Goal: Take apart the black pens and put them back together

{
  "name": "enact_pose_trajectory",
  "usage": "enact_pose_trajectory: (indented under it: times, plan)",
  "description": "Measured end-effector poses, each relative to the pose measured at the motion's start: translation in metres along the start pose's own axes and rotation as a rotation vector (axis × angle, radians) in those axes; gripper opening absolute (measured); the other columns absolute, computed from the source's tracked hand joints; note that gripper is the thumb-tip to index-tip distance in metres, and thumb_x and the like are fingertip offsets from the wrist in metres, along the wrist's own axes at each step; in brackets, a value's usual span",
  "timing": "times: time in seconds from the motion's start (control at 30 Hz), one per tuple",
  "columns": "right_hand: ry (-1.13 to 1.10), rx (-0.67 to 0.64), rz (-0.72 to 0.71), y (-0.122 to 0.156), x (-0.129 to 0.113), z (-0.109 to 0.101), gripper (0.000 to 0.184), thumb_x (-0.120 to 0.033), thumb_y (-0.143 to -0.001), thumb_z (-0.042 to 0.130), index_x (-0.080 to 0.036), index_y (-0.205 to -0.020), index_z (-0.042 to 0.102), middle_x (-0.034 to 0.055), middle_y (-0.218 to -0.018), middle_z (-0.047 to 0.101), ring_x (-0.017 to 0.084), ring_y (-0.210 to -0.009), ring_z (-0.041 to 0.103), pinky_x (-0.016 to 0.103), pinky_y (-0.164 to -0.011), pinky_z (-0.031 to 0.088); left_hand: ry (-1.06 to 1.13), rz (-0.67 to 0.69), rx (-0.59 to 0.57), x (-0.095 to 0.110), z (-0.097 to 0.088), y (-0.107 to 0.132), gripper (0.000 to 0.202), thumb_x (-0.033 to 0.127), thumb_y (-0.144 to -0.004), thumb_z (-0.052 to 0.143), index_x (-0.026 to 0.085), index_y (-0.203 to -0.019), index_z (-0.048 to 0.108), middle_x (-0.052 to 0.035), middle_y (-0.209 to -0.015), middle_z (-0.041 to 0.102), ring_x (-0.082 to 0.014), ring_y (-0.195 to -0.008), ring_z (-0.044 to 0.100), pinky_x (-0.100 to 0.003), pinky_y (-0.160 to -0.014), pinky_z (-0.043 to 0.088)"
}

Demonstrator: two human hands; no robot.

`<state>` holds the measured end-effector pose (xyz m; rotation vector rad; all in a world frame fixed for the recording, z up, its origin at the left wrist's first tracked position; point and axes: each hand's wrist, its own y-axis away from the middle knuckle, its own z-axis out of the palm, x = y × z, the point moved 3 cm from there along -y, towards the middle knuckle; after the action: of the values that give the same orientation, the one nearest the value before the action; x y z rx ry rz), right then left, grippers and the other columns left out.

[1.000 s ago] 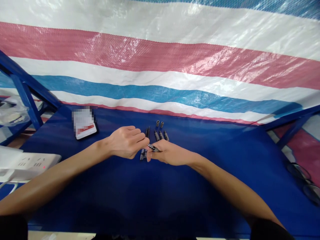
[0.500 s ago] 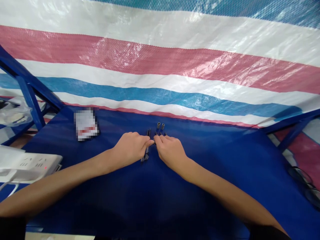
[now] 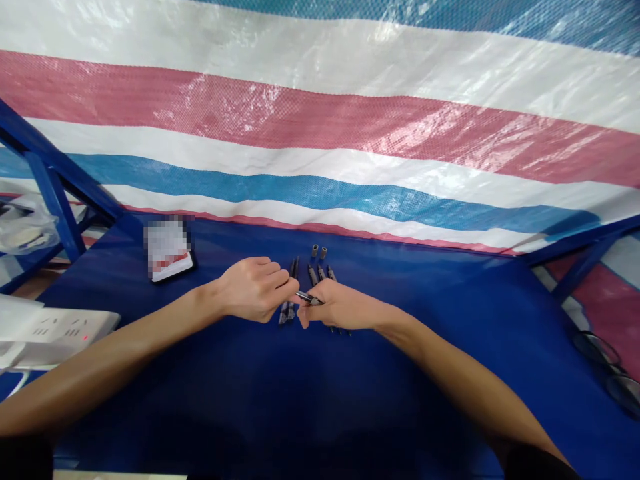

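Note:
Between my two hands, over the blue table, is a slim dark pen with a shiny barrel. My left hand is closed around its left end, knuckles up. My right hand has the other end between thumb and fingers, the thumb pointing down. Beneath and beside the left fingers lie two dark pens. Several more pens lie side by side under my right hand, which covers their middles. Two short grey hollow cylinders stand behind them.
The blue table has a phone-like slab, partly pixelated, at its back left. A white power strip with a lit red light sits left. A striped tarp hangs behind, between blue frame bars. Eyeglasses are at far right.
My right hand has turned and shifted slightly right and down, so the pen between the hands and the pens beneath now show. My left hand has moved slightly left.

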<state>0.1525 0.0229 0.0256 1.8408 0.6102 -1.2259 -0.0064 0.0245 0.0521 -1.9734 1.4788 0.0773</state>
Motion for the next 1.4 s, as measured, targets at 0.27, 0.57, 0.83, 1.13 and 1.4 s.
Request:
enact_pose_trajectory:
  times: [0.27,0.57,0.83,1.13,1.4]
  plan:
    - [-0.517,-0.298,0.098,-0.003,0.012,0.002,0.019,-0.028,-0.082,0.063,-0.012,-0.072,0.059,-0.0135,-0.042,0.027,0.001,-0.035,0.020,0.016,-0.035,0.017,-0.150,0.115,0.121,-0.004,-0.001,0.007,0.029,0.030,-0.093,0.042,0.019,-0.072,0.058,0.0038,-0.053,0.049,-0.0090,-0.047,0.042,-0.024,-0.048,0.034]
    - [-0.230,-0.131,0.014,0.004,-0.004,-0.009,0.016,-0.026,-0.083,0.059,-0.015,-0.071,0.057,-0.0111,-0.046,0.029,0.004,-0.039,0.025,0.018,-0.039,0.020,-0.149,0.020,0.105,-0.002,-0.002,0.002,0.027,0.027,-0.093,0.042,0.019,-0.070,0.054,0.0038,-0.052,0.047,-0.0098,-0.045,0.040,-0.026,-0.047,0.030]
    - [0.379,0.261,-0.088,0.030,-0.006,-0.046,0.026,-0.025,-0.091,0.041,-0.015,-0.081,0.063,-0.0023,-0.066,0.051,0.009,-0.058,0.044,0.022,-0.056,0.034,0.001,-0.441,0.077,-0.040,0.004,0.022,0.031,0.021,-0.090,0.038,0.019,-0.069,0.059,0.0013,-0.052,0.058,-0.0106,-0.046,0.048,-0.025,-0.046,0.026]
    - [1.137,0.714,-0.165,0.014,-0.017,-0.028,0.030,-0.027,-0.092,0.049,-0.010,-0.116,0.055,0.0144,-0.103,0.060,0.025,-0.095,0.054,0.035,-0.079,0.038,0.159,-0.697,-0.352,-0.016,0.019,0.002,0.043,0.037,-0.094,0.034,0.017,-0.065,0.059,-0.0018,-0.049,0.057,-0.0141,-0.043,0.048,-0.026,-0.046,0.019]
    - [1.295,0.514,-0.238,-0.004,0.003,-0.004,0.039,-0.030,-0.102,0.024,-0.013,-0.090,0.055,0.0072,-0.071,0.061,0.017,-0.060,0.054,0.030,-0.059,0.027,0.257,-0.435,-0.191,-0.006,0.016,-0.002,0.038,0.028,-0.094,0.036,0.017,-0.060,0.050,0.0027,-0.047,0.050,-0.0098,-0.041,0.045,-0.025,-0.044,0.021]
